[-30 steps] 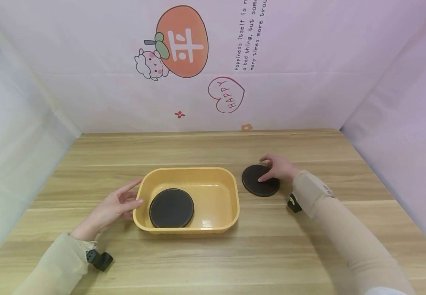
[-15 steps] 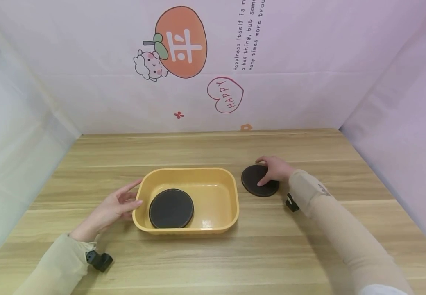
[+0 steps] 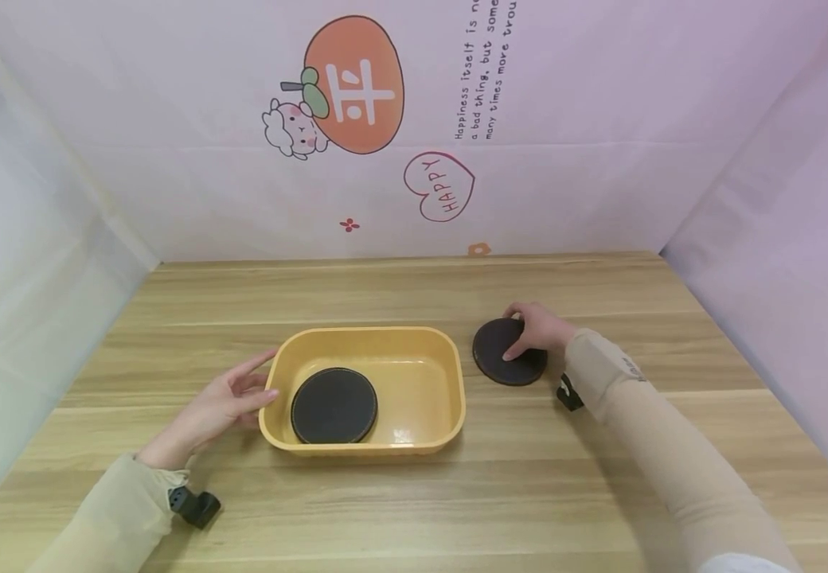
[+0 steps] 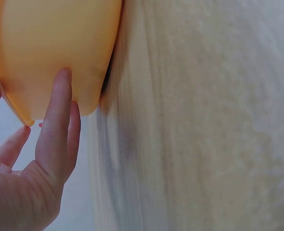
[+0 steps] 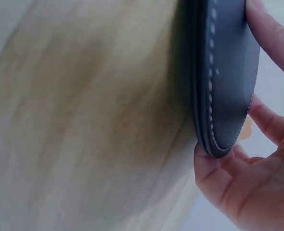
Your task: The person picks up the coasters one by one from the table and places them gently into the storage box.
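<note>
A yellow plastic tub (image 3: 414,398) stands on the table with a round black coaster (image 3: 333,406) inside, toward its left end. My left hand (image 3: 216,402) holds the tub's left side: the thumb lies at the rim, and long fingers (image 4: 60,110) press the outer wall. Right of the tub, my right hand (image 3: 541,328) grips another round black coaster (image 3: 496,350), leather-like with pale stitching round the border. The thumb is on its top face, while in the right wrist view the fingers (image 5: 209,168) curl round the edge of the coaster (image 5: 231,82).
The wood-grain table (image 3: 414,517) ends at a pale printed backdrop (image 3: 564,183) behind, with cloth walls on both sides. Each wrist carries a small black camera, such as the left camera (image 3: 199,508) beside the sleeve.
My right hand's fingers have closed in on the coaster's edge, and the coaster has shifted slightly. The left hand and the tub stay where they were.
</note>
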Demonstrator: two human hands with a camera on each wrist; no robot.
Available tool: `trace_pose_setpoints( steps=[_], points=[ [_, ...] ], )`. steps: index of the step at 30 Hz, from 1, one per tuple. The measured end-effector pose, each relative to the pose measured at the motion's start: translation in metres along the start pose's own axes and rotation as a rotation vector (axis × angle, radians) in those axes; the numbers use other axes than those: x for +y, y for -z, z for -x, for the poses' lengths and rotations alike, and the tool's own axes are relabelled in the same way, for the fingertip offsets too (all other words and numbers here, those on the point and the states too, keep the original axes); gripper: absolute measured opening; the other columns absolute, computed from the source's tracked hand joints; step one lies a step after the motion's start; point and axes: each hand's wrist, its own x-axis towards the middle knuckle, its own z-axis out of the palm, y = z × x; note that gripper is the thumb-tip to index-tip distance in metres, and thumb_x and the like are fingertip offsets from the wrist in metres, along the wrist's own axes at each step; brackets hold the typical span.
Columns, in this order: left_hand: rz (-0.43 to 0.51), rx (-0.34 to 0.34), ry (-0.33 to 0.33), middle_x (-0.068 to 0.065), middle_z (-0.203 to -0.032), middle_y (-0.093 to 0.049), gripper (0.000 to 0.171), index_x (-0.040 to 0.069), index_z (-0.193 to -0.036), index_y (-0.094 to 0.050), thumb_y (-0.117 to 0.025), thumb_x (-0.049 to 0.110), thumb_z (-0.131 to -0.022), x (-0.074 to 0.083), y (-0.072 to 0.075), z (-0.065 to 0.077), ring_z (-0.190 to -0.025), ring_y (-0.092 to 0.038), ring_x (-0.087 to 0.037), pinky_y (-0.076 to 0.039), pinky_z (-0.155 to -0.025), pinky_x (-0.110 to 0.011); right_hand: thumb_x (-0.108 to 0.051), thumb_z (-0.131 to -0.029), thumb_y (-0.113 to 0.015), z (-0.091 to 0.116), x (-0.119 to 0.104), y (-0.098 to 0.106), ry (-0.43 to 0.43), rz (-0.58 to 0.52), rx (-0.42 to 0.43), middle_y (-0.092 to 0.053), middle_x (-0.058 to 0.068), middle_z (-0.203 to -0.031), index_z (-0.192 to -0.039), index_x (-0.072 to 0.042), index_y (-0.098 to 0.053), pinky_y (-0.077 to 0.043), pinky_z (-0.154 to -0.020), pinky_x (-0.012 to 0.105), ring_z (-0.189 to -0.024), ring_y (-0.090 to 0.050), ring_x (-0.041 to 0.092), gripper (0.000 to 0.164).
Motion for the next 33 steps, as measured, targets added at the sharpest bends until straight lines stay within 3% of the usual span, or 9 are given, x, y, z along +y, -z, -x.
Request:
trace_pose_setpoints(
  steps=[6,11,19,22,27,33],
  points=[
    [-0.002,-0.009,-0.015,-0.038,-0.134,-0.037,0.076,0.006,-0.152,-0.009,-0.057,0.008,-0.094,0.000,0.000,0.001,-0.097,-0.062,-0.014,-0.057,-0.080,-0.038,-0.015,-0.079,-0.074,0.002,0.011,0.007,-0.014,-0.105,-0.015,-0.050,0.033,-0.128,-0.125,0.003,-0.049,-0.045,-0.098,0.050,-0.115,-0.052,0.042,0.055],
    [-0.008,0.003,-0.010,-0.035,-0.132,-0.039,0.076,0.006,-0.152,-0.011,-0.058,0.008,-0.093,0.000,0.000,0.000,-0.095,-0.063,-0.014,-0.058,-0.079,-0.038,-0.011,-0.084,-0.068,0.004,0.023,0.011,-0.025,-0.234,-0.036,-0.050,0.032,-0.129,-0.130,0.005,-0.047,-0.046,-0.098,0.044,-0.118,-0.051,0.041,0.053],
    [-0.014,0.003,-0.013,-0.035,-0.132,-0.041,0.076,0.005,-0.152,-0.011,-0.059,0.008,-0.093,0.000,0.000,0.000,-0.094,-0.063,-0.013,-0.058,-0.078,-0.036,-0.002,-0.089,-0.056,0.013,0.033,0.019,0.003,-0.483,-0.154,-0.048,0.031,-0.131,-0.135,0.012,-0.036,-0.052,-0.083,0.026,-0.097,-0.060,0.013,0.052],
    [-0.013,0.002,-0.015,-0.034,-0.131,-0.042,0.076,0.005,-0.152,-0.011,-0.059,0.009,-0.093,-0.001,0.001,0.000,-0.094,-0.063,-0.012,-0.058,-0.078,-0.036,0.000,-0.091,-0.054,0.016,0.034,0.020,0.010,-0.568,-0.188,-0.054,0.025,-0.125,-0.136,0.014,-0.031,-0.053,-0.083,0.025,-0.095,-0.060,0.009,0.053],
    [-0.012,-0.002,-0.018,-0.035,-0.131,-0.041,0.076,0.005,-0.152,-0.011,-0.059,0.009,-0.093,-0.002,0.002,0.000,-0.094,-0.063,-0.012,-0.058,-0.079,-0.037,0.000,-0.091,-0.054,0.019,0.032,0.021,0.007,-0.696,-0.216,-0.061,0.002,-0.106,-0.137,0.013,-0.029,-0.054,-0.079,0.025,-0.091,-0.062,0.009,0.054],
    [-0.021,0.004,-0.008,-0.034,-0.131,-0.042,0.076,0.006,-0.152,-0.011,-0.059,0.009,-0.093,-0.001,0.001,0.000,-0.095,-0.063,-0.012,-0.057,-0.079,-0.037,0.000,-0.092,-0.053,0.022,0.024,0.025,0.018,-0.807,-0.202,-0.061,-0.003,-0.100,-0.132,0.003,-0.036,-0.054,-0.077,0.025,-0.089,-0.062,0.008,0.044]
  ],
)
